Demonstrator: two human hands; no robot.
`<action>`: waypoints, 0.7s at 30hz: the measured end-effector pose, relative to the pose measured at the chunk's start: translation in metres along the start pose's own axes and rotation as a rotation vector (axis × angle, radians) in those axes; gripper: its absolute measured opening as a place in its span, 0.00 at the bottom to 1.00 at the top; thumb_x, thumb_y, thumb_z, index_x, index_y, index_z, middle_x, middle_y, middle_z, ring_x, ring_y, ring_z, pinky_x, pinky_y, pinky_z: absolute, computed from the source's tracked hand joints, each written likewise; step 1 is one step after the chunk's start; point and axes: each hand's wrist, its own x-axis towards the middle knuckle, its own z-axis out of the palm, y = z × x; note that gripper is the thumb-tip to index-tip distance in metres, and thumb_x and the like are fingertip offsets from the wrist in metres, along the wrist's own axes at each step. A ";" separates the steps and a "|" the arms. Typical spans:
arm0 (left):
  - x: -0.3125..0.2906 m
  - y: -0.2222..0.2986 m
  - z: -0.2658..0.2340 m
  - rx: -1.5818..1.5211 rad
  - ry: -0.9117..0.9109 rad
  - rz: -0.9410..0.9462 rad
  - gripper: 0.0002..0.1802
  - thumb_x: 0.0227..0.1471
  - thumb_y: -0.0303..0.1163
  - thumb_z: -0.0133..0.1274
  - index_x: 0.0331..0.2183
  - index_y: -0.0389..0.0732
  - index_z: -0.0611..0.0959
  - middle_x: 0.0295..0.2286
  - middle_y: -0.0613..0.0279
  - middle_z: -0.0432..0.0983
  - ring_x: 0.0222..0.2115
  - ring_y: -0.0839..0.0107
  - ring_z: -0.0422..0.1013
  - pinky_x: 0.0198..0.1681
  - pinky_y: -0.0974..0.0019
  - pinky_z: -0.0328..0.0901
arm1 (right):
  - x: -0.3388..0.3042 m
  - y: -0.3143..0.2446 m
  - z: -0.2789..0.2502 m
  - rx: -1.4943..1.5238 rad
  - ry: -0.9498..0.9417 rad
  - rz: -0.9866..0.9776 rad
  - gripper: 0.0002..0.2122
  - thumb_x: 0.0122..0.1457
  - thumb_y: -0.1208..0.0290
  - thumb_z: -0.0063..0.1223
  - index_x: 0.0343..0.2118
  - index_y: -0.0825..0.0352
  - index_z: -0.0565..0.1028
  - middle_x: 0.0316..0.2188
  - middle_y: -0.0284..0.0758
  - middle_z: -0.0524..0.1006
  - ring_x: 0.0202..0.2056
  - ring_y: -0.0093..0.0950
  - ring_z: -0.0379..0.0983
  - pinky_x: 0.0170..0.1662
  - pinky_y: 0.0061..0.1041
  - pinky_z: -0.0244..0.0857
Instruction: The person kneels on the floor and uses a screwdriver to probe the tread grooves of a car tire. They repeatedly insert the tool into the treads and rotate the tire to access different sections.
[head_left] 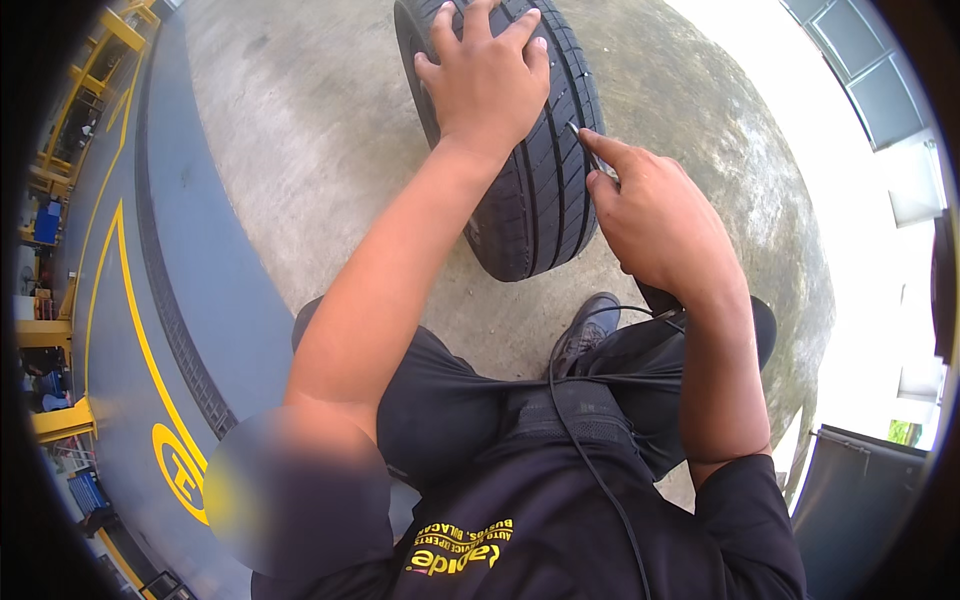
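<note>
1. Rough, mottled concrete floor (270, 130) is spread beneath, edged at left by smooth blue flooring (195, 200).
2. At far centre, the black rubber tyre (540, 205) is stood upright on it, the rounded tread cut by long grooves and slanting slits.
3. Across its far part the left hand (490, 80) is laid, fingers spread wide; the tyre is apparently being steadied.
4. In the right hand (665, 210), at right, a slim tool (574, 128) is pinched narrowly.
5. Its shiny tip is held at the tread, seemingly being worked there; close aim and light pressure are called for next.
</note>
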 end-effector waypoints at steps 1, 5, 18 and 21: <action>0.000 0.004 0.000 0.006 -0.004 0.003 0.19 0.64 0.48 0.54 0.55 0.65 0.86 0.64 0.65 0.68 0.68 0.49 0.55 0.63 0.31 0.57 | -0.001 0.000 -0.002 -0.027 -0.002 -0.005 0.21 0.67 0.70 0.44 0.59 0.75 0.75 0.45 0.54 0.82 0.48 0.50 0.80 0.56 0.44 0.71; -0.002 0.008 0.001 -0.001 -0.002 -0.020 0.19 0.65 0.48 0.53 0.55 0.65 0.86 0.64 0.64 0.67 0.68 0.50 0.54 0.63 0.30 0.57 | -0.004 0.012 0.007 -0.121 0.011 -0.139 0.22 0.66 0.71 0.42 0.59 0.76 0.75 0.40 0.55 0.83 0.46 0.51 0.81 0.52 0.44 0.74; 0.009 -0.013 -0.001 -0.043 -0.017 -0.039 0.20 0.65 0.49 0.53 0.55 0.64 0.86 0.65 0.64 0.67 0.69 0.47 0.53 0.63 0.31 0.59 | -0.025 0.009 -0.003 0.054 -0.081 0.068 0.23 0.66 0.68 0.44 0.62 0.65 0.75 0.46 0.53 0.83 0.51 0.49 0.79 0.60 0.43 0.69; 0.005 -0.016 -0.001 -0.056 -0.030 -0.053 0.20 0.65 0.49 0.53 0.56 0.64 0.86 0.65 0.64 0.67 0.69 0.47 0.53 0.64 0.31 0.57 | -0.013 0.003 -0.002 0.037 -0.001 0.013 0.22 0.66 0.68 0.44 0.62 0.66 0.76 0.47 0.53 0.82 0.52 0.49 0.78 0.61 0.43 0.69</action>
